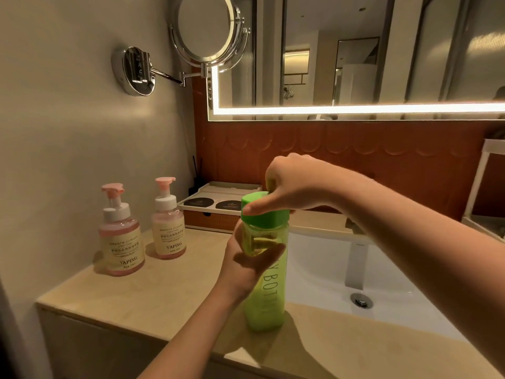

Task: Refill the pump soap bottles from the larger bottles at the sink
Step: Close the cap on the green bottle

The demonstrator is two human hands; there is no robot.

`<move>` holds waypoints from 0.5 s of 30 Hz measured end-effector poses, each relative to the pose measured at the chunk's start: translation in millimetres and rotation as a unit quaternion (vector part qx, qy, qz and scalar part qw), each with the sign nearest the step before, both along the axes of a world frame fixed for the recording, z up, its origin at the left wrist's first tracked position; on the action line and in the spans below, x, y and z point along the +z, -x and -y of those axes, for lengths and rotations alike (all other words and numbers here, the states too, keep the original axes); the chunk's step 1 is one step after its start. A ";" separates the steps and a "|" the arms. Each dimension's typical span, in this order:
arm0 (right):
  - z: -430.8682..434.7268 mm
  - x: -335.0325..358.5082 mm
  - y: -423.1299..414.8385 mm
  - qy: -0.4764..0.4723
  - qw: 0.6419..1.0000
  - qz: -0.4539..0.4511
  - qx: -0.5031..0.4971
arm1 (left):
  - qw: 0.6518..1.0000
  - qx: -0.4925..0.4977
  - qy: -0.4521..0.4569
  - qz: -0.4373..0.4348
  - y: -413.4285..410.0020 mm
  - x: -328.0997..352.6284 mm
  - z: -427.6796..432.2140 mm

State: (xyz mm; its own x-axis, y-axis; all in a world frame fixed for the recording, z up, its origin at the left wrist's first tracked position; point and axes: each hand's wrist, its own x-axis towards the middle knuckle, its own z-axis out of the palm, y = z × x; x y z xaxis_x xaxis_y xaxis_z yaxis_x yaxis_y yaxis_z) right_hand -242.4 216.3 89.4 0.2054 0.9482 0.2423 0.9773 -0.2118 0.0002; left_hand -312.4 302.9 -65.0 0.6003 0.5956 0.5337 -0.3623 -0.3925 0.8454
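plainly, the biggest risk sat with the green bottle (266, 285): tall, narrow, standing on the desk (153, 291) right at the sink (322, 269) rim. a hard twist on its green cap (263, 212) could tip it toward the basin, or spill on the stone if the cap came away suddenly. left hand (246, 258) wrapped the upper body of the bottle, fingers curled round the front; right hand (289, 187) closed over the cap from above, thumb along its front edge. contents: translucent wall, greenish fill looked high, exact level unclear. next, the two pump bottles (120, 236) stood well apart to the left near the wall, pumps on, both showing pink liquid; nearer one looked fuller. pouring would need the pumps off first. small mouths, so overflow was likely if poured fast.
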 end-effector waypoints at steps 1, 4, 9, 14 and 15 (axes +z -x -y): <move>-3.2 -4.3 2.4 -0.030 0.997 0.059 -0.024 | 1.000 0.004 -0.009 -0.001 0.2 -0.9 0.2; -10.0 -18.8 3.5 -0.088 0.982 0.155 -0.066 | 1.000 0.021 -0.011 0.008 0.2 -0.8 -2.2; -13.1 -38.7 1.3 -0.068 0.991 0.107 -0.033 | 1.000 -0.003 -0.001 0.008 0.1 0.0 0.3; -9.0 -28.7 8.4 0.000 0.986 -0.148 0.080 | 1.000 -0.008 0.011 0.002 2.4 1.5 5.0; -5.9 -26.6 7.4 0.019 0.976 -0.194 0.097 | 1.000 -0.008 0.007 -0.001 2.9 2.2 5.0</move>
